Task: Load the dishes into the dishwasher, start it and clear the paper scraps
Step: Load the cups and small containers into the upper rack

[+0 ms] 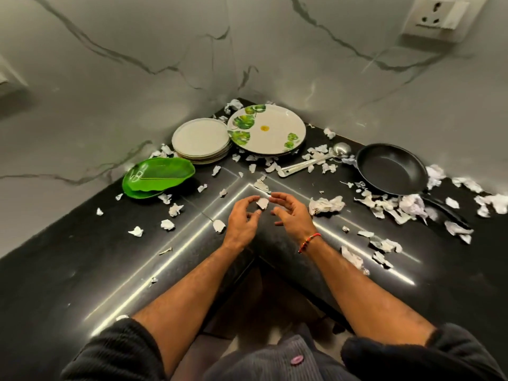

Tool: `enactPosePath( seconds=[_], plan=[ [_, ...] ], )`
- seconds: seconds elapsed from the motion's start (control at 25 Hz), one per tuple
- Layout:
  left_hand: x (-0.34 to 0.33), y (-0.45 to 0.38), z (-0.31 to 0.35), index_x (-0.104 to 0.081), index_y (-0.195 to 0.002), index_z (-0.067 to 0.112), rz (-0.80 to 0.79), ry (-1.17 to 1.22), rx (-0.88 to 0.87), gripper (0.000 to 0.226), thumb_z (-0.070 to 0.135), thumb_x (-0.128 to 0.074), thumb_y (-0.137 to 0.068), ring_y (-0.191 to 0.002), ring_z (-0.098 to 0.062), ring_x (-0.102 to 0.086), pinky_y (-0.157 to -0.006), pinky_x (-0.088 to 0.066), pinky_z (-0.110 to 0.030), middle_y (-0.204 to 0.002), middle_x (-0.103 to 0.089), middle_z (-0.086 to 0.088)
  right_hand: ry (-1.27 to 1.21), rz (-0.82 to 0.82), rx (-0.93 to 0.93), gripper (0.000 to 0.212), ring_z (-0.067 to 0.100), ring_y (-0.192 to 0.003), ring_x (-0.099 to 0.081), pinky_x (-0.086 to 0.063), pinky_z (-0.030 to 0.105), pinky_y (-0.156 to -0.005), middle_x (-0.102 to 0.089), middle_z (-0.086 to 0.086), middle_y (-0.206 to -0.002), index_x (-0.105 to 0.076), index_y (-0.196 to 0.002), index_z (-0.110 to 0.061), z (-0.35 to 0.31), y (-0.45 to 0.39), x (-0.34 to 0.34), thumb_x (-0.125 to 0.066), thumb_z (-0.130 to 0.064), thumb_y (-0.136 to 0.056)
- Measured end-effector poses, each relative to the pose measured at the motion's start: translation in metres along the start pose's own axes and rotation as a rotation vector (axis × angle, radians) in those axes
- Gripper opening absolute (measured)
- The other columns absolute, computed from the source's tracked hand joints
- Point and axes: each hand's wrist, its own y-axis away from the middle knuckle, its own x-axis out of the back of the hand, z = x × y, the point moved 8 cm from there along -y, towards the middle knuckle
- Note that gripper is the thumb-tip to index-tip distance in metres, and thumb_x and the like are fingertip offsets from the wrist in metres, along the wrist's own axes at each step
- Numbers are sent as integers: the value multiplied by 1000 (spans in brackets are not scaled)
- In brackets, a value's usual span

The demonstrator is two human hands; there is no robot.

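White paper scraps [327, 204] litter the black corner counter [82, 257]. My left hand [242, 220] hovers over the counter's inner corner and pinches one small paper scrap [263, 204] between index fingertip and thumb. My right hand [291, 213], with a red thread bracelet at the wrist, hovers just to its right with fingers loosely curved and holding nothing. Behind them stand a stack of plain white plates [202, 140], a leaf-patterned plate [275, 133], green leaf-shaped plates [158, 178], a steel ladle [316, 160] and a black frying pan [390, 169].
Marble-look walls [137, 78] meet at the corner behind the dishes. A wall socket [437, 17] sits at the upper right. More scraps lie around the pan handle [445, 213] and along the right counter. The dishwasher is out of view.
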Motion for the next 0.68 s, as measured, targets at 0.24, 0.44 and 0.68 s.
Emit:
enactPosePath(
  seconds=[0.24,0.44,0.68],
  plan=[
    [10,7,-5,-58,-134,19,114,-7,57,38,11,-62,-97,-85,15,-58,-76,-45,-3,-132,-53,3,25,-136,-9,35,16,-96,-69,-58,36,-76,-68,-5,-122,-59,-117,-30,3,-16,-12,-54,-3,-96],
    [6,12,-13,-59,-133,25,141,2,75,35,19,-61,-99,-73,-5,-60,-64,-49,-18,-126,-57,3,14,-138,-28,35,14,-94,-70,-57,27,-70,-68,-8,-119,-62,-116,-32,10,-16,-10,-54,-4,-95],
    [-21,11,0,-62,-117,25,42,19,34,19,22,-60,-99,-90,0,-62,-81,-60,-33,-121,-51,16,18,22,-40,34,18,-92,-68,-56,26,-73,-70,-5,-111,-64,-113,-29,16,-1,27,-54,-3,-94]
  ],
)
